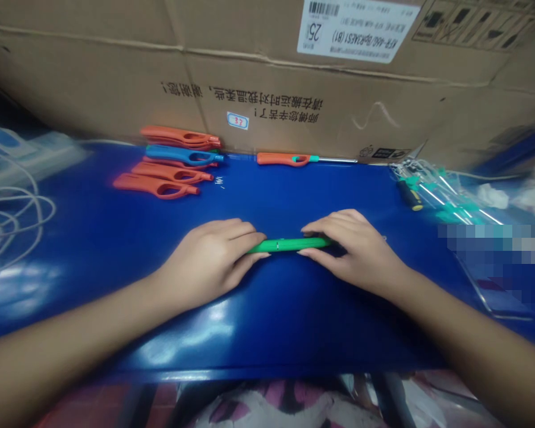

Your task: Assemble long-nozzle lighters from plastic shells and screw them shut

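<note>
A green plastic lighter body (289, 244) lies lengthwise on the blue table (267, 309), held at both ends. My left hand (214, 258) is closed around its left end, fingers curled over the top. My right hand (354, 246) grips its right end the same way, so that end is hidden. Only the middle of the green piece shows between my hands.
Several orange lighter shells and one blue one (182, 156) lie at the back left. A finished orange lighter (289, 159) rests against a large cardboard box (267, 71). Green-handled parts in clear bags (441, 193) lie at the right, white cables (13, 214) at the left.
</note>
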`<state>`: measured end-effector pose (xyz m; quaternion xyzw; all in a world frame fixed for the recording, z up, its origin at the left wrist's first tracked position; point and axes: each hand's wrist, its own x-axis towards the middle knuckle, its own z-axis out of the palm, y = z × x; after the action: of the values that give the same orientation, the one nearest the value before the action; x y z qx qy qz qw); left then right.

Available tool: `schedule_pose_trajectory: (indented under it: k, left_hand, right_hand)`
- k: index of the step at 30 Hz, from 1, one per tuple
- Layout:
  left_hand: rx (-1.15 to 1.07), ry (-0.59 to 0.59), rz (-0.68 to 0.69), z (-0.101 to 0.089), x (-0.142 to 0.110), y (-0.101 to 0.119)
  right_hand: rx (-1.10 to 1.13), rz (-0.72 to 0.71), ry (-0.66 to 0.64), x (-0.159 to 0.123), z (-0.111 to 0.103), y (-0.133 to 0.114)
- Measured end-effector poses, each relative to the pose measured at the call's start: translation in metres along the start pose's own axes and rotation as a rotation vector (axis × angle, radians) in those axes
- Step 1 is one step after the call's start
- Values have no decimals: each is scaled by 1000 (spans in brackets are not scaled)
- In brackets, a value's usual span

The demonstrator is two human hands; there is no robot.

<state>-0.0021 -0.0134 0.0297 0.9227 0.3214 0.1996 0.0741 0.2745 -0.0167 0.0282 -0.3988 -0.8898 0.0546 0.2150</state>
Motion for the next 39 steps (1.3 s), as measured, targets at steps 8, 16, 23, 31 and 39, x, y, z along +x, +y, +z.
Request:
schedule_pose_trajectory:
  k: [8, 16, 23, 31, 39]
  left_hand:
    - [43, -14, -25, -1, 1, -2]
    - [-1, -30, 54, 5, -1, 0]
    - [-52, -26, 71, 5, -3, 4]
    - [-167, -3, 6, 9, -3, 6]
    - [-204, 149, 4, 4, -1, -1]
  right_hand:
    - [12, -15, 47, -3, -2, 4]
    - [-14, -35, 12, -3, -3, -7]
    - [16, -78, -54, 0, -2, -8]
    - [3, -79, 2, -3, 0, -15]
    - [-26, -6, 57, -2, -5, 0]
